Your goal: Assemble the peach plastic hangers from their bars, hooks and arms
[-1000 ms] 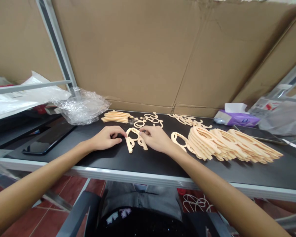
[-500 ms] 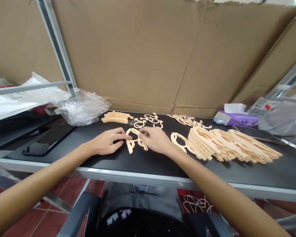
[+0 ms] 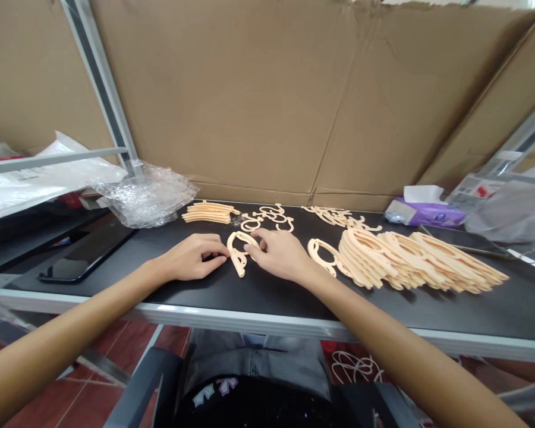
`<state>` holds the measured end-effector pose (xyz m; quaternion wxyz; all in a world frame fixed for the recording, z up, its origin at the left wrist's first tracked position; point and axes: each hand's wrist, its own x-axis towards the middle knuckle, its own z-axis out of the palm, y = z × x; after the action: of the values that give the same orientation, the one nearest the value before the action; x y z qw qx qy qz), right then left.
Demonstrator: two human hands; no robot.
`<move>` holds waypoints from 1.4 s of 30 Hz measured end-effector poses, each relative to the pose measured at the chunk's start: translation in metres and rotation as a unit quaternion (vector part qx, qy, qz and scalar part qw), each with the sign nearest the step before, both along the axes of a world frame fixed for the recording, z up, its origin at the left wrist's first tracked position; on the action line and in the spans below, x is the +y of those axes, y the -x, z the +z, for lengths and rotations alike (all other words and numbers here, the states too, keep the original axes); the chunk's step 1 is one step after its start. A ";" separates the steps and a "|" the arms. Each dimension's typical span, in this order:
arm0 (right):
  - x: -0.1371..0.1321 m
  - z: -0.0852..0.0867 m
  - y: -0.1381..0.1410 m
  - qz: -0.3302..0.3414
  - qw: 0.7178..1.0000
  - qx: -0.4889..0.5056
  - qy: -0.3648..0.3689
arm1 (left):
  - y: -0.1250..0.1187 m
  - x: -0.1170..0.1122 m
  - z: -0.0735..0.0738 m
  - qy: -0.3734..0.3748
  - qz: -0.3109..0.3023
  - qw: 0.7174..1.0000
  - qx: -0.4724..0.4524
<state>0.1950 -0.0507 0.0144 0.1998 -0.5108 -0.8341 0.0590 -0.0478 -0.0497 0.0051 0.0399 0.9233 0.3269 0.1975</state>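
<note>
A pale wooden cut-out piece point(image 3: 238, 252), arched like a horseshoe, lies on the black table point(image 3: 267, 291). My left hand point(image 3: 194, 257) rests curled at its left side, fingertips pinching its left leg. From the other side my right hand point(image 3: 279, 254) covers the piece's right part, fingers bent and pressing on it. A long fanned stack of similar wooden cut-outs point(image 3: 410, 258) lies just right of my right hand.
Behind the hands lie curved strips point(image 3: 208, 212), small curly cut-outs point(image 3: 270, 217) and more scrollwork point(image 3: 339, 217). Crumpled clear plastic point(image 3: 149, 193) and a dark phone point(image 3: 87, 252) sit left. A purple tissue pack point(image 3: 423, 211) sits right. Cardboard walls the back.
My right hand has slid left over the piece, hiding its right leg. The left hand's fingertips have closed in on the left leg. The piece itself has barely shifted.
</note>
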 end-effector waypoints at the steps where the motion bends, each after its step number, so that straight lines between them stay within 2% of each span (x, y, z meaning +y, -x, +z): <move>1: 0.000 0.000 0.000 -0.008 1.000 -0.006 -0.001 | 0.000 0.000 0.000 0.000 -0.001 1.000 0.004; 5: -0.004 0.003 0.001 -0.022 0.999 -0.035 -0.011 | 0.000 0.001 -0.001 0.001 -0.009 1.000 0.019; 12: -0.008 0.006 0.001 -0.001 0.998 -0.059 0.005 | 0.001 0.003 -0.001 0.004 -0.026 0.999 0.019; 18: -0.006 0.006 -0.002 -0.007 0.999 -0.034 0.025 | 0.003 0.003 -0.003 -0.031 0.000 1.000 0.000; 22: -0.011 0.010 -0.002 -0.001 0.999 -0.032 -0.003 | 0.004 0.002 -0.004 -0.070 0.008 0.997 -0.013; 27: -0.020 0.012 -0.006 -0.006 0.999 -0.029 -0.045 | 0.003 0.002 -0.005 -0.077 0.009 0.997 -0.011; 35: -0.047 -0.009 -0.030 -0.025 0.983 -0.045 -0.174 | 0.003 0.003 -0.004 -0.054 0.015 0.998 0.000; 39: -0.063 -0.016 -0.058 -0.056 0.959 -0.042 -0.275 | 0.002 0.004 -0.004 -0.053 0.011 0.999 -0.003; 42: -0.068 -0.018 -0.081 -0.105 0.927 -0.054 -0.357 | 0.002 0.004 -0.005 -0.061 0.006 0.998 -0.004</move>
<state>0.2760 -0.1183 -0.0035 0.3287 -0.4926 -0.7513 -0.2913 -0.0499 -0.0455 0.0001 -0.0169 0.9214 0.3193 0.2210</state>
